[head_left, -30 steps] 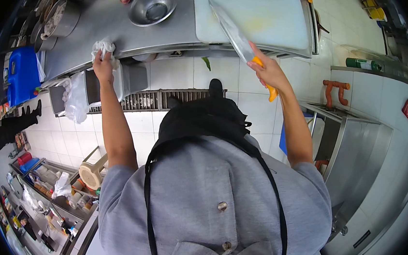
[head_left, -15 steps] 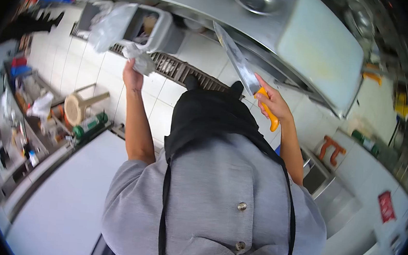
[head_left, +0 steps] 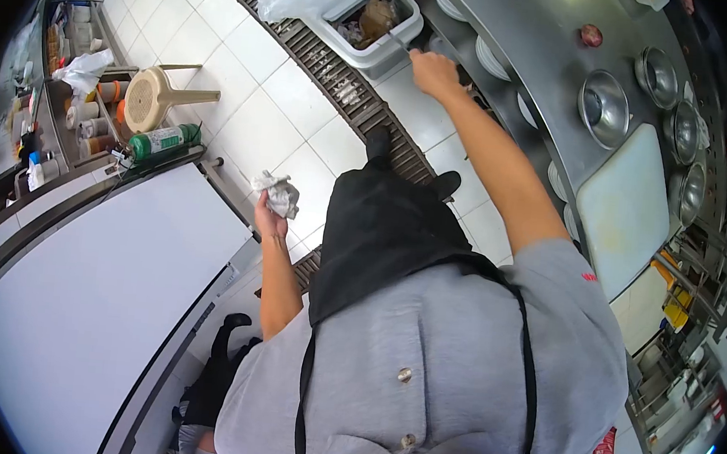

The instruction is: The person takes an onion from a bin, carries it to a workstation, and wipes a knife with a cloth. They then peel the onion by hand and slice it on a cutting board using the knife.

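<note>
Tile flr (head_left: 222, 59), R grip (head_left: 435, 73) round knife (head_left: 399, 42), long axis diag, tip twd bin (head_left: 354, 57), L grip (head_left: 272, 222) round wad (head_left: 281, 196)

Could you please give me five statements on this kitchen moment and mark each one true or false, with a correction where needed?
1. The left hand holds a crumpled white cloth. True.
2. The red onion lies inside a metal bowl. False: it lies on the steel counter.
3. The right hand is close to the bin. True.
4. The bin is covered by a shut lid. False: it is open, its contents showing.
5. The white cutting board lies on the counter. True.
</note>
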A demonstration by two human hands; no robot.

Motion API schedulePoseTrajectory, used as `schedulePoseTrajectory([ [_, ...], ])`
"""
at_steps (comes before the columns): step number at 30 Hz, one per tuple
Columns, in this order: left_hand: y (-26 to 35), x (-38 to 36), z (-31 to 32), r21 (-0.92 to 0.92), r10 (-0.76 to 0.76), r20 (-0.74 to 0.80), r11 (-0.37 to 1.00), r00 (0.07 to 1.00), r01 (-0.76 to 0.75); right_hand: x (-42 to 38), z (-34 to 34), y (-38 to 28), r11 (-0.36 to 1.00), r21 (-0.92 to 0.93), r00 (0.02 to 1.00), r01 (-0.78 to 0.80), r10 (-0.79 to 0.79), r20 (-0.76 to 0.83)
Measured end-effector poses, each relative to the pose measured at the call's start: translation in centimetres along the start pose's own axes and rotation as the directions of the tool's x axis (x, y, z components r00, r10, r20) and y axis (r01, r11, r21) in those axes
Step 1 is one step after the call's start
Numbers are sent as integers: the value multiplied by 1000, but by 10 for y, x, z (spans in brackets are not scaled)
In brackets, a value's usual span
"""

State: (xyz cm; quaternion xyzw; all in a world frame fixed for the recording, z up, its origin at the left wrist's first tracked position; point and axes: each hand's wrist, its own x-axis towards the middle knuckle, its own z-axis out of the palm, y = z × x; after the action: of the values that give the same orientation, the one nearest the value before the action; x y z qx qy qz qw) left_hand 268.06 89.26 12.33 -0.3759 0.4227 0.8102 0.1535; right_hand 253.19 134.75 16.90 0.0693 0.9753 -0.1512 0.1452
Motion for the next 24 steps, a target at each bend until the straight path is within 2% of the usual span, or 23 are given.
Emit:
schedulePoseTrajectory([
  [1, 0, 0, 0, 5, 7, -72, 1000, 997, -7, 10, 14, -2, 994, -112, 1000, 1, -3, -18],
  [2, 0, 3, 2, 4, 5, -69, 1000, 998, -5, 10, 30, -2, 993, -115, 1000, -1, -1, -20],
  [4, 2, 6, 5, 57, 73, -103, 996, 992, -68, 3, 58, -3, 965, -233, 970, 125, -168, -175],
  [5, 4, 8, 9, 92, 72, -102, 994, 992, -63, -5, 64, 0, 965, -233, 971, 124, -167, -173],
  [6, 7, 13, 15, 91, 68, -106, 994, 992, -58, -22, 65, 1, 989, -118, 992, 86, -96, -82],
  [7, 9, 18, 20, -1, 36, -19, 999, 999, -36, -44, 68, 2, 999, -4, 999, 32, -32, 26],
  [9, 21, 15, 57, -123, 24, 144, 992, 989, -6, -87, 76, 18, 997, 69, 998, 23, -27, 51],
  [11, 26, 19, 90, -159, 49, 356, 987, 933, 9, -140, 59, 26, 980, 196, 999, -28, 22, 36],
  [12, 26, 25, 107, -133, 44, 317, 991, 948, -1, -166, 51, 33, 976, 190, 990, -102, 82, 111],
  [13, 21, 44, 109, -118, 43, 402, 993, 915, 5, -187, 45, 36, 968, 181, 973, -173, 140, 182],
  [14, 23, 41, 129, -94, 8, 464, 995, 886, 40, -208, 37, 31, 967, 187, 974, -174, 140, 180],
  [16, 19, 37, 179, -49, -38, 540, 996, 841, 76, -243, 16, 22, 924, 346, 986, -162, 166, 18],
  [17, 12, 40, 198, -65, -45, 611, 992, 791, 107, -248, 4, 15, 919, 353, 983, -173, 183, 5],
  [19, -2, 30, 240, -63, -91, 718, 979, 690, 195, -248, -23, -14, 801, 596, 957, 59, 125, -263],
  [20, -9, 21, 263, -49, -126, 754, 968, 645, 246, -245, -39, -26, 759, 639, 945, 122, 108, -308],
  [22, -26, 0, 305, 14, -170, 801, 964, 574, 266, -240, -59, -41, 756, 633, 936, 164, 83, -341],
  [24, -43, -9, 333, 44, -162, 814, 975, 557, 219, -245, -66, -45, 794, 590, 931, 146, 91, -353],
])
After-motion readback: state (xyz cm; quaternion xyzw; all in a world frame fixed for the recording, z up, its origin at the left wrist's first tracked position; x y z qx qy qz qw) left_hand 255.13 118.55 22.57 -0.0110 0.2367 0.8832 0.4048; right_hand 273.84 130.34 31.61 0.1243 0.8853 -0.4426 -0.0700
